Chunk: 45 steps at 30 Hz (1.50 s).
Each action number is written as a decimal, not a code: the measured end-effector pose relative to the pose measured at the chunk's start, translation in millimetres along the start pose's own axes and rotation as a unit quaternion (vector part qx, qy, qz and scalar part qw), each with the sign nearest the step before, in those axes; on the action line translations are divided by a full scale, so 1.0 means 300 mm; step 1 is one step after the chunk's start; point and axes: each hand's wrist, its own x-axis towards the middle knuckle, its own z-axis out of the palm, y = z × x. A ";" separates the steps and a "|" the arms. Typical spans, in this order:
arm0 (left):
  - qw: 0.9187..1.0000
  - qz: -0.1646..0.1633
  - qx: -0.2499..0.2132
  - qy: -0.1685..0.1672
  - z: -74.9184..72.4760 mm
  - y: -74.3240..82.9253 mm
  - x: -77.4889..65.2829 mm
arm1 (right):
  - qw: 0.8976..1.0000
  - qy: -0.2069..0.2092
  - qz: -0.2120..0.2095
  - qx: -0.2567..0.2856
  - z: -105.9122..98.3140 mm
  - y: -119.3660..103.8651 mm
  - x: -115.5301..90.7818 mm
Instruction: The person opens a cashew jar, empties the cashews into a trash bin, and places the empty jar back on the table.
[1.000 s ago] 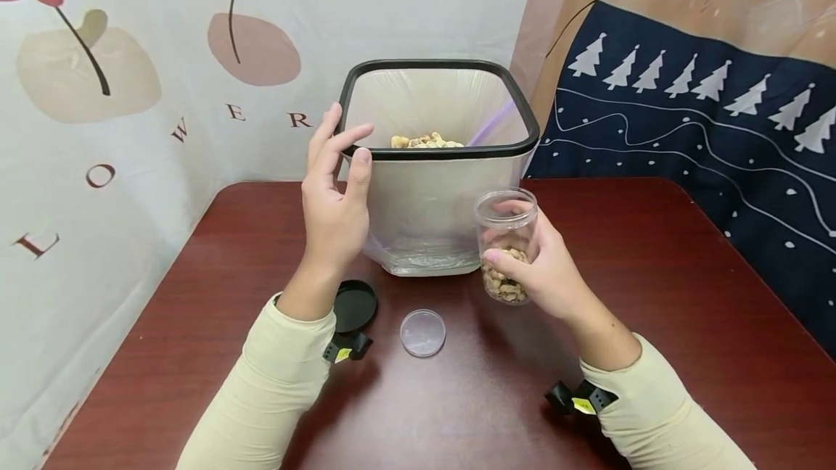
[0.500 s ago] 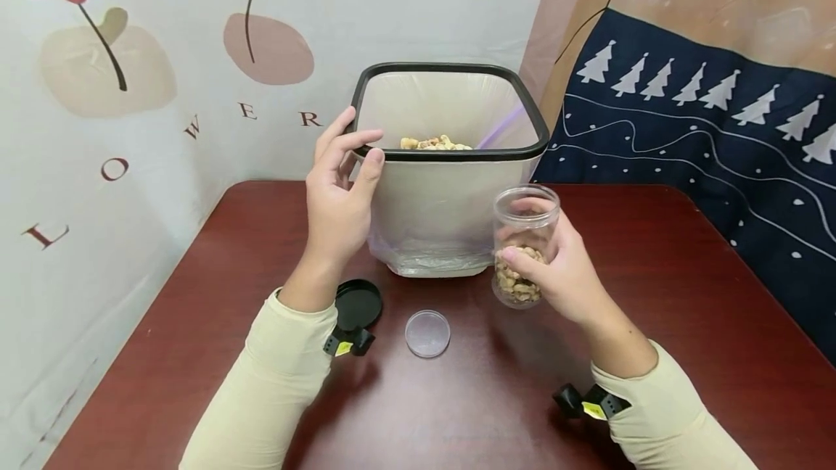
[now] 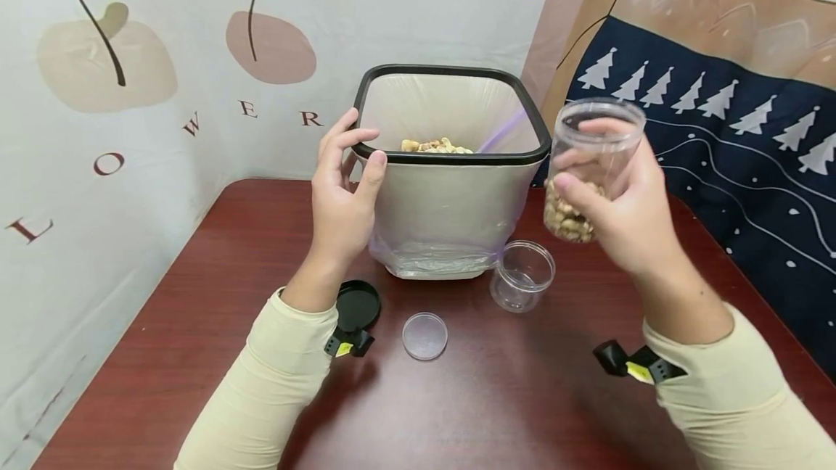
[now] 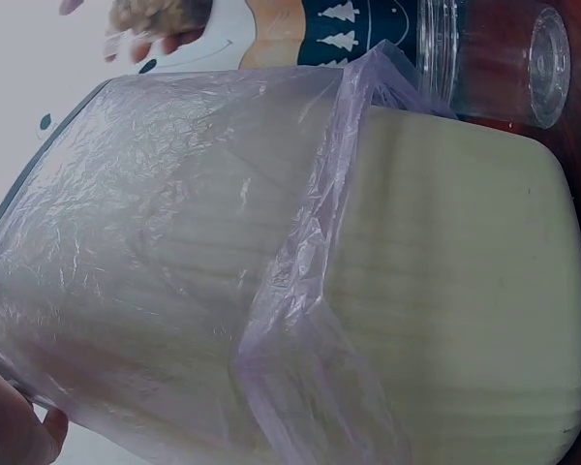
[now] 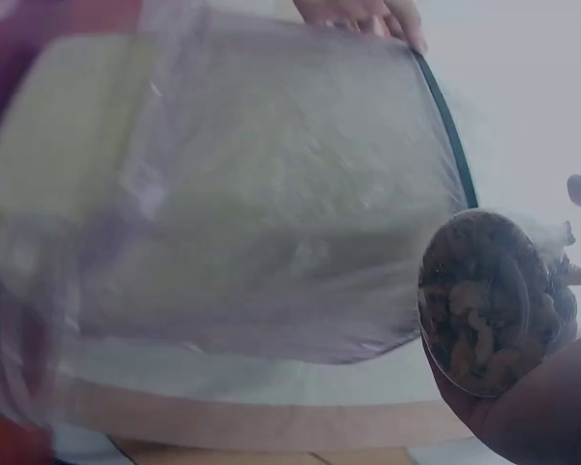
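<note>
My right hand [image 3: 643,216] grips a clear plastic jar [image 3: 571,205], lidless and raised to the right of the bin. Light-brown nut-like pieces fill about its lower half; the right wrist view shows them through the jar's base [image 5: 484,305]. My left hand [image 3: 342,209] holds the front left corner of the pale trash bin [image 3: 451,201], thumb against the black rim [image 3: 470,159]. A thin translucent bag [image 4: 174,194] lines the bin and folds down outside. Similar pieces [image 3: 436,146] show inside the bin. A second clear jar [image 3: 522,285] stands uncapped beside the bin's base.
On the reddish-brown table [image 3: 215,310], a black lid [image 3: 357,304] lies near my left wrist. A clear round disc [image 3: 424,336] lies in front of the bin. Printed cloths hang behind the table.
My right hand has lifted the jar of pieces up and to the right. The second clear jar now shows where the held one was. My left hand stays at the bin's rim.
</note>
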 end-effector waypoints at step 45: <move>1.000 0.028 0.013 0.001 0.011 -0.096 -0.009 | 0.876 -0.126 0.031 -0.465 0.152 0.048 0.457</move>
